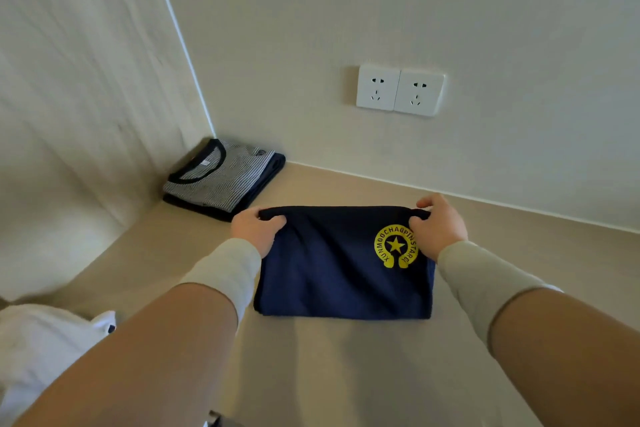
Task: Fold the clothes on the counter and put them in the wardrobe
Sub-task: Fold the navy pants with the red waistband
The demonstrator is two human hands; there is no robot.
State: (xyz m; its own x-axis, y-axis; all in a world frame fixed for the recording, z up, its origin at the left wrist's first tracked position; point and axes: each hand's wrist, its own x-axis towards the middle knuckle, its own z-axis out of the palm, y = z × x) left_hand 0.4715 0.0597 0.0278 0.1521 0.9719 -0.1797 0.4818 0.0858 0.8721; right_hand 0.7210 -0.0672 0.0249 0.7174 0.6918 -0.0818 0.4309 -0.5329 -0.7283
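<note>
On a beige counter [346,374], left hand [258,230] and right hand [438,227] pinched the navy shirt [339,274] at its twelve o'clock corners, apparently squaring the fold.

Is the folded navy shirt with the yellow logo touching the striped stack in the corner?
Apart. The head view shows bare beige counter between the folded navy shirt and the striped stack.

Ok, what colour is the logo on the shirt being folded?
Yellow, on the navy shirt; the head view shows the logo clearly.
</note>
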